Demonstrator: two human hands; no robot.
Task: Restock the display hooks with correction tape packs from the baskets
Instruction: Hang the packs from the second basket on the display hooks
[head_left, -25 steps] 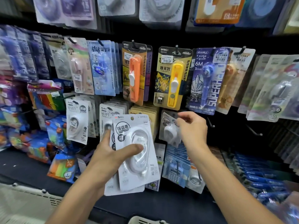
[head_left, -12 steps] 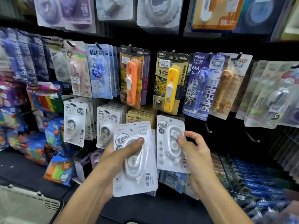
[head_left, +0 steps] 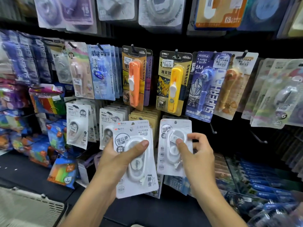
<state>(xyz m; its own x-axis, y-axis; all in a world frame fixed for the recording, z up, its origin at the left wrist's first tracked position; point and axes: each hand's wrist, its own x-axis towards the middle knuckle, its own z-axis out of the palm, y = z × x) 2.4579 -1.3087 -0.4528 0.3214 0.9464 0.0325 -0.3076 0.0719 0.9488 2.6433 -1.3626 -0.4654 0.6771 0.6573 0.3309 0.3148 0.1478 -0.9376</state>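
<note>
head view: left hand [head_left: 114, 159] and right hand [head_left: 196, 154] each grip white packs [head_left: 173, 145].

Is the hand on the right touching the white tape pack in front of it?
Touching. The head view shows the right hand with its thumb pressed on the front of the white tape pack and fingers curled round its right edge.

I see white-and-grey correction tape packs [head_left: 136, 159], an orange clip pusher [head_left: 134, 82] on a tan card, a yellow one [head_left: 174, 89] on a yellow-and-black card printed with a yellow cartoon creature, a purple-blue pack [head_left: 205, 86] lettered in white, and rainbow-striped packets [head_left: 47, 102].
</note>
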